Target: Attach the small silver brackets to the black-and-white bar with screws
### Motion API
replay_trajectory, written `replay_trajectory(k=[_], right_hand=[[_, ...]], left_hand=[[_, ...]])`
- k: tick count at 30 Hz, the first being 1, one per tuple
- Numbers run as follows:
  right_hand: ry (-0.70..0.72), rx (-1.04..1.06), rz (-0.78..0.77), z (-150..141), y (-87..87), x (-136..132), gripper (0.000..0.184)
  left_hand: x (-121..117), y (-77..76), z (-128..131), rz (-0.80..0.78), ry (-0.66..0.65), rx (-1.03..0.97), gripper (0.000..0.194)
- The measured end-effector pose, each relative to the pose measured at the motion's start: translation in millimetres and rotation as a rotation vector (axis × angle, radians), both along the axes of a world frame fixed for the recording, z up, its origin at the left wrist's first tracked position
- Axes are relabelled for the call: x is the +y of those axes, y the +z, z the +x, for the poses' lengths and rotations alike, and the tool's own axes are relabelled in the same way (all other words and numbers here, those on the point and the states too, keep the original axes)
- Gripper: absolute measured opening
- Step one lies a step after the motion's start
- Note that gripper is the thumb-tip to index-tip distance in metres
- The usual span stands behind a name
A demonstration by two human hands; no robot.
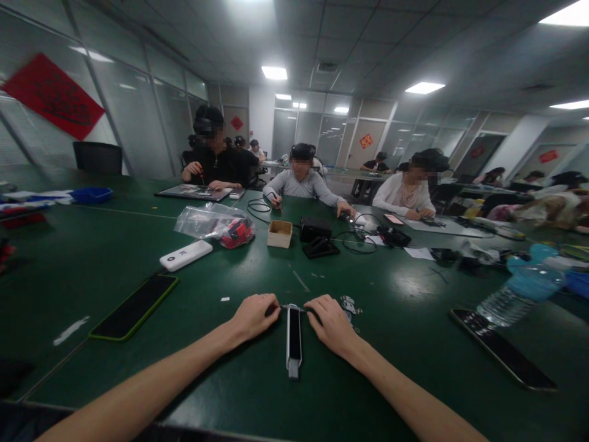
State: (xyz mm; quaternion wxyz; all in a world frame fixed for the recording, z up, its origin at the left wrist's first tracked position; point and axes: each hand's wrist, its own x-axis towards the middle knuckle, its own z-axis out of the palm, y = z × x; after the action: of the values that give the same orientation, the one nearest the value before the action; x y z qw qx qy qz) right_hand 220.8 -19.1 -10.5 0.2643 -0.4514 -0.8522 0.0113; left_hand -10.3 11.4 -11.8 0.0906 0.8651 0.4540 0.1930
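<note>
One slim black-and-silver stick [294, 337] between two bare hands.
It lies on the green desk [207, 393], left hand [257, 316] and right hand [334, 325] flanking its far end; each hand's fingers are drawn in narrow, but whether they grip anything I cannot tell. Several small metal parts [348, 304] lie beside the right hand; farther off are two phones, a green-edged phone [134, 307] and a black phone [504, 350], one white power bank [186, 255] and one water bottle [510, 301].

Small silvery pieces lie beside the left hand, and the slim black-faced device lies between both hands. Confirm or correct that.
Wrong hand: the head view shows the silvery pieces beside the right hand. The slim device does lie between it and the left hand.
</note>
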Motion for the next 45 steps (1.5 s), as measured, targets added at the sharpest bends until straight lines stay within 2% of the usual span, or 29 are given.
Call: replay_trajectory(k=[6,15,24,30,39,45], right_hand=[[-0.033,-0.062,-0.052,-0.6,-0.6,0.6,0.018],[0.017,-0.021,-0.003,-2.6,-2.3,3.1,0.017],[0.024,0.001,0.006,-2.4,-3.3,4.4,0.016],[0.036,0.014,0.009,-2.4,-2.3,4.3,0.016],[0.067,0.021,-0.009,-1.7,1.4,1.9,0.017],[0.087,0.031,-0.001,-1.5,0.2,2.3,0.016]], left_hand=[[1.9,-2.3,-0.8,0.000,-0.013,-0.058,0.018],[-0.4,1.7,-0.3,0.008,-0.032,-0.062,0.015],[2.7,-3.6,-1.7,0.054,-0.077,-0.081,0.007],[5.5,-6.1,-3.2,0.026,-0.095,-0.116,0.006],[1.2,2.7,-1.4,0.010,-0.099,-0.103,0.010],[0.6,2.7,-2.1,-0.009,-0.106,-0.097,0.010]])
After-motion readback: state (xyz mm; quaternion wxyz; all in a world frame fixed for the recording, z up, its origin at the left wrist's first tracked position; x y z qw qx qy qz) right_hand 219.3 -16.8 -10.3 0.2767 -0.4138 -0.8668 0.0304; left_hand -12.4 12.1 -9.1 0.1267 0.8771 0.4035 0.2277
